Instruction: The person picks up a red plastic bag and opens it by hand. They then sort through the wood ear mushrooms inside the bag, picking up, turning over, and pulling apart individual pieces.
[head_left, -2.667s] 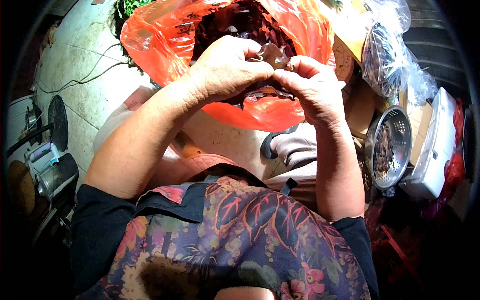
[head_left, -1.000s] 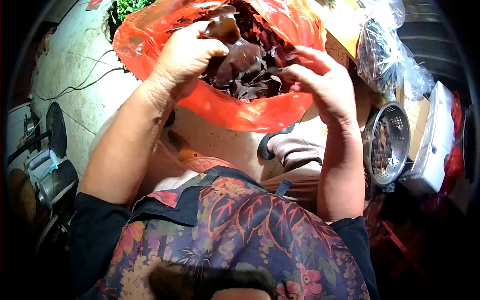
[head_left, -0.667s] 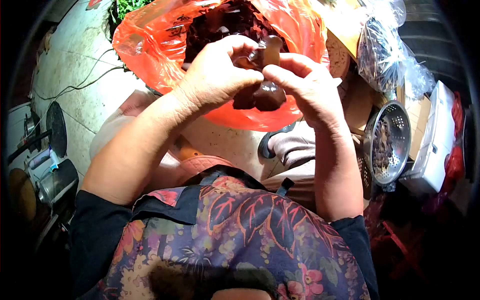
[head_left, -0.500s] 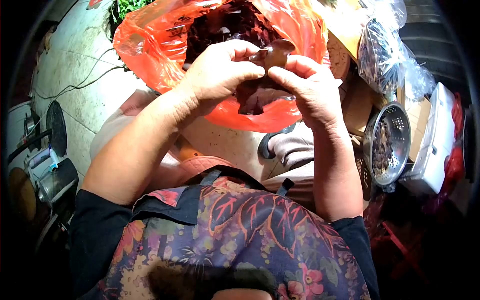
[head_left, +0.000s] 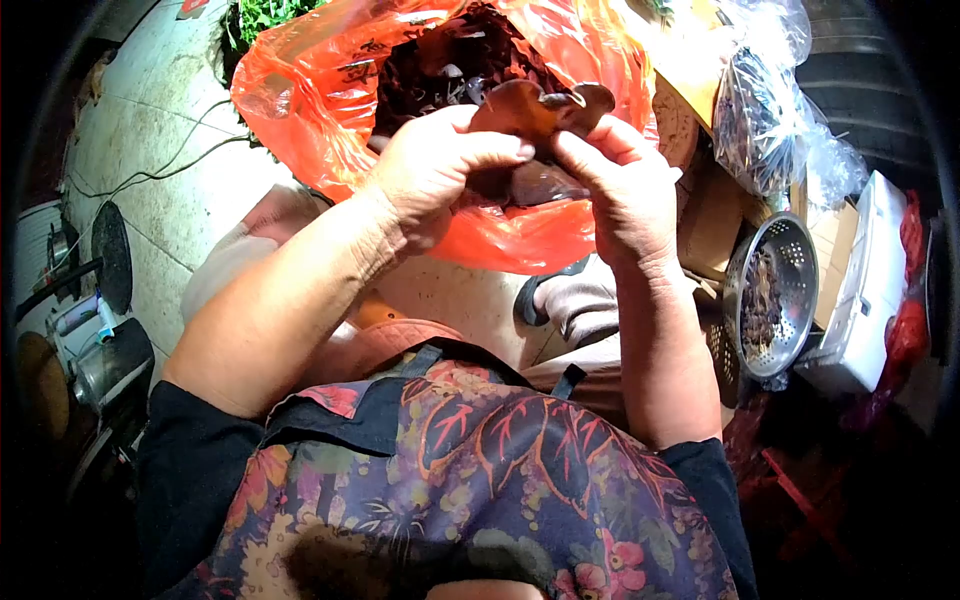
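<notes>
My left hand (head_left: 435, 165) and my right hand (head_left: 618, 185) meet over an open orange plastic bag (head_left: 300, 90). Between their thumbs and fingers they pinch one dark brown, floppy piece of fungus (head_left: 535, 105), spread flat above the bag's mouth. The bag holds a heap of several more dark brown pieces (head_left: 440, 65). Both hands grip the same piece from opposite sides.
A metal colander (head_left: 775, 295) with dark scraps stands at the right beside a white box (head_left: 865, 290). Clear plastic bags (head_left: 765, 110) lie behind it. Cables (head_left: 150, 170) cross the pale floor at the left, near a pot (head_left: 100, 365).
The left hand drew a piece out of the bag, the right hand joined it, and both lifted and spread the piece slightly higher over the bag.
</notes>
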